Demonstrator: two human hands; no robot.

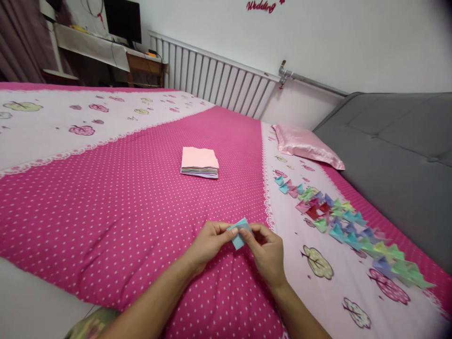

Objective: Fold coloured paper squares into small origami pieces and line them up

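A small folded piece of light blue paper [238, 241] is held between both hands, above the near part of the bed. My left hand [212, 240] pinches its left side between thumb and fingers. On the right side, my right hand [267, 247] grips it the same way, thumb pressed on the front. The fingers behind the paper are partly hidden. Farther off on the bed lies a stack of square coloured paper [200, 158], pink on top. To the right, folded paper pieces [349, 238] in blue, green, pink, red and purple lie in rows.
The bedspread [141, 188] is pink with white dots and pale printed bands. A pink pillow [305, 145] lies by the grey headboard [395, 136]. Beyond the bed are a white radiator [212, 70] and a desk [95, 47] with a monitor [123, 20].
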